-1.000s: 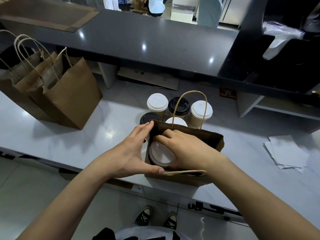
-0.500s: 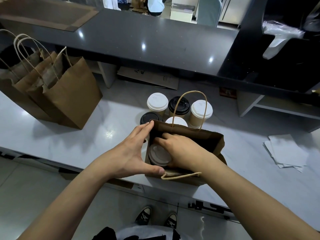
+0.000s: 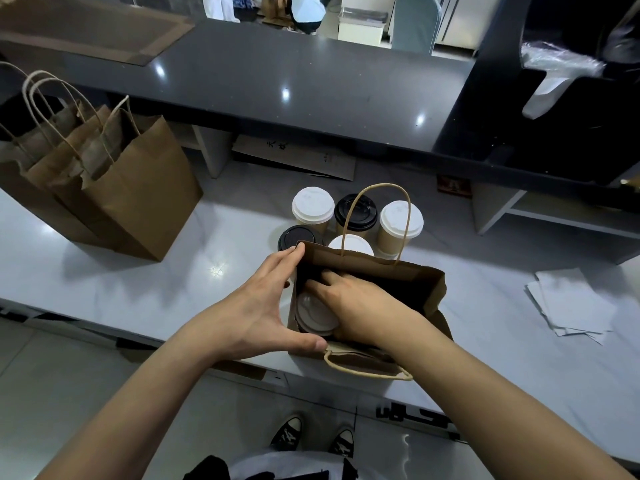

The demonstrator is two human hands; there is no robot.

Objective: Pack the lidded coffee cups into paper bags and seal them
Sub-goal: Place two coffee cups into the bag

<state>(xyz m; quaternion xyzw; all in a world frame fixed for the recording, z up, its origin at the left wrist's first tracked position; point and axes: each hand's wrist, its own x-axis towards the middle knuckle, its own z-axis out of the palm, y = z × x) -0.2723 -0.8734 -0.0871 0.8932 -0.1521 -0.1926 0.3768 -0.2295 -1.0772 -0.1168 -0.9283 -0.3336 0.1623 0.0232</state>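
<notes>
right grip point(image 3: 349, 306) holds cup point(image 3: 317, 315) inside bag point(image 3: 408, 282) | left grip point(image 3: 263, 303) wide, steadying | five cups point(image 3: 400, 220) beyond, unpacked | unsealed

Small dark marks stand on the flat brown cardboard point(image 3: 298, 157) that lies well beyond the fingers, under the dark counter, but they are too small to read. Bold black marks on the floor point(image 3: 412, 415) cannot be read either.

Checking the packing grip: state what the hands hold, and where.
Right hand grips the white-lidded cup by its top, inside the open bag. Left hand braces the bag's left side.
</notes>
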